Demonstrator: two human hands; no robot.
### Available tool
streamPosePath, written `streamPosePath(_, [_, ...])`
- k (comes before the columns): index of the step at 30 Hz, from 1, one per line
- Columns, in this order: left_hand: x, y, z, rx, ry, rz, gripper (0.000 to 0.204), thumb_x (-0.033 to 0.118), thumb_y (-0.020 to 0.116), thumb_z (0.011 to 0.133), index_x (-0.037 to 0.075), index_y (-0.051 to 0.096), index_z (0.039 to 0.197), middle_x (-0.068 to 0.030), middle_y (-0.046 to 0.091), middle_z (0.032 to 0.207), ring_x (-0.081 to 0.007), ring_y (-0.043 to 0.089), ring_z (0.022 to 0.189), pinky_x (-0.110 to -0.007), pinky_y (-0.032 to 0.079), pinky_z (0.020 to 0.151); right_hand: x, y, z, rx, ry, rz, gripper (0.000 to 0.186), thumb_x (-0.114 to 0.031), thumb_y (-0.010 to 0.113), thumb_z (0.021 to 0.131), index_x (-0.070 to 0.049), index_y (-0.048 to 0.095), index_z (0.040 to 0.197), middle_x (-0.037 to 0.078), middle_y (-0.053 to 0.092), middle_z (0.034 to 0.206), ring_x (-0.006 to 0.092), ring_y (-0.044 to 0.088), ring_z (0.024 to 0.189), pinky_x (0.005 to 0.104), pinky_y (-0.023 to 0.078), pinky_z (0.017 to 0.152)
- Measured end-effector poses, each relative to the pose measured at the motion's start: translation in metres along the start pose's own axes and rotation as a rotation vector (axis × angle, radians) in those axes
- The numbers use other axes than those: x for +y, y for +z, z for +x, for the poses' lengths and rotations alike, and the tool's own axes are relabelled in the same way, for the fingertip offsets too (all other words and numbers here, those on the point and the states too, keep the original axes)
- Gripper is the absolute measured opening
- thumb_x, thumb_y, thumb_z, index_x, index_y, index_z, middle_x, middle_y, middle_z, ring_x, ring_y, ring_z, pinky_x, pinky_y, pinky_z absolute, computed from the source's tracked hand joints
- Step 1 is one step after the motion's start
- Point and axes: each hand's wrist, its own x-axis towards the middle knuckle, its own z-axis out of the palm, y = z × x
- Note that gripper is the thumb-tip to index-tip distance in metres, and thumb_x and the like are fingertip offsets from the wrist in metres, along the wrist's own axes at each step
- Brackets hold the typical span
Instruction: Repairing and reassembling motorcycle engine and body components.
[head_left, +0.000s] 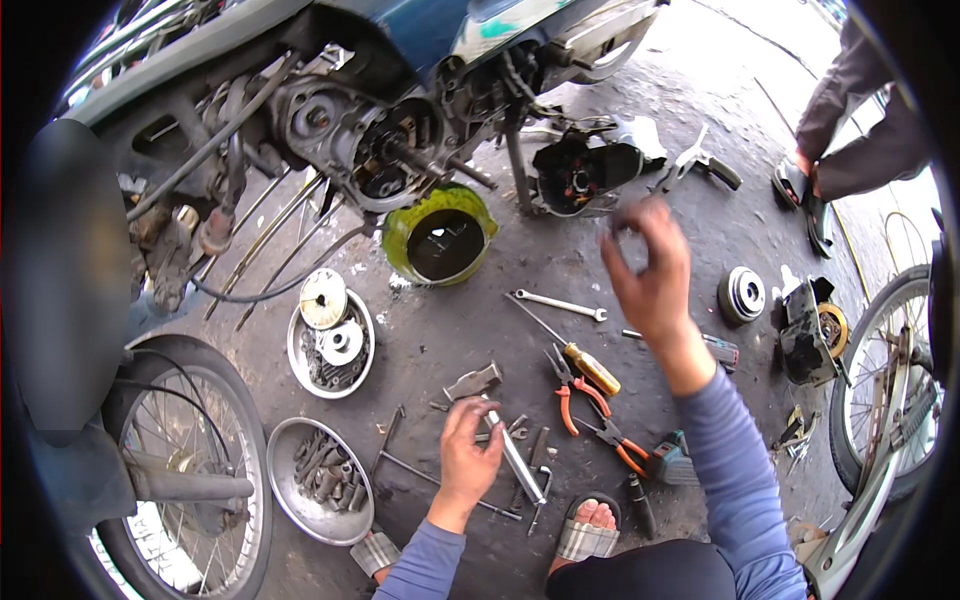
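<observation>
My right hand (652, 275) is raised over the floor, thumb and fingers curled together in a blurred pinch. Dark smears cover its fingertips, and whatever may be between them cannot be made out. Lower down, my left hand (470, 458) hovers with loosely bent fingers apart, beside a hammer (520, 460) lying on the floor. Between the hands are a combination wrench (560, 305), a yellow-handled screwdriver (592, 368) and orange-handled pliers (575, 392). At the top, an opened engine (345, 135) shows its inner gears, with a yellow-green basin (405, 245) of dark oil beneath.
At left stand a metal bowl (283, 445) of sockets and a white bowl (292, 355) of small parts, near a wheel (190, 370). An engine cover (610, 170), a round metal part (742, 295) and a black housing (805, 345) lie rightward. A person's legs (850, 130) are at upper right.
</observation>
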Motion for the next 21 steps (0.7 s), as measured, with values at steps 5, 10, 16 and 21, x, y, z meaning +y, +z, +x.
streamPosePath(5, [-0.027, -0.041, 0.006, 0.038, 0.031, 0.152, 0.008, 0.002, 0.073, 0.079, -0.001, 0.066, 0.082, -0.0096, 0.064, 0.102, -0.0231, 0.062, 0.096, -0.034, 0.049, 0.085, -0.001, -0.016, -0.139, -0.744, 0.450, -0.067, 0.019, -0.015, 0.072, 0.083, -0.002, 0.060, 0.090, 0.016, 0.059, 0.089, 0.0356, 0.060, 0.085, 0.0448, 0.048, 0.075])
streamPosePath(10, [-0.029, -0.099, 0.012, -0.295, 0.239, 0.525, 0.022, 0.015, 0.072, 0.081, 0.003, 0.064, 0.097, -0.0099, 0.063, 0.101, -0.0264, 0.062, 0.097, -0.041, 0.048, 0.086, -0.005, -0.040, -0.133, -0.802, 0.366, -0.215, 0.033, -0.017, 0.071, 0.081, -0.003, 0.059, 0.108, 0.017, 0.060, 0.095, 0.0373, 0.062, 0.090, 0.0461, 0.050, 0.077])
streamPosePath(16, [-0.009, -0.207, -0.037, -1.124, 0.331, 1.023, 0.026, 0.031, 0.067, 0.082, 0.009, 0.065, 0.094, -0.0063, 0.062, 0.091, -0.0247, 0.063, 0.094, -0.041, 0.047, 0.080, -0.027, 0.002, 0.087, -0.526, -0.290, -0.700, 0.057, -0.002, 0.049, 0.087, -0.013, 0.041, 0.142, 0.014, 0.060, 0.080, 0.0324, 0.061, 0.064, 0.0445, 0.048, 0.054])
streamPosePath(21, [0.029, -0.250, -0.037, -1.158, 0.277, 1.103, 0.023, 0.030, 0.065, 0.082, 0.009, 0.066, 0.092, -0.0077, 0.063, 0.091, -0.0264, 0.063, 0.092, -0.041, 0.047, 0.080, -0.045, 0.030, 0.156, -0.600, -0.290, -1.000, 0.061, -0.005, 0.047, 0.088, -0.015, 0.040, 0.148, 0.013, 0.066, 0.077, 0.0302, 0.067, 0.072, 0.0421, 0.053, 0.061])
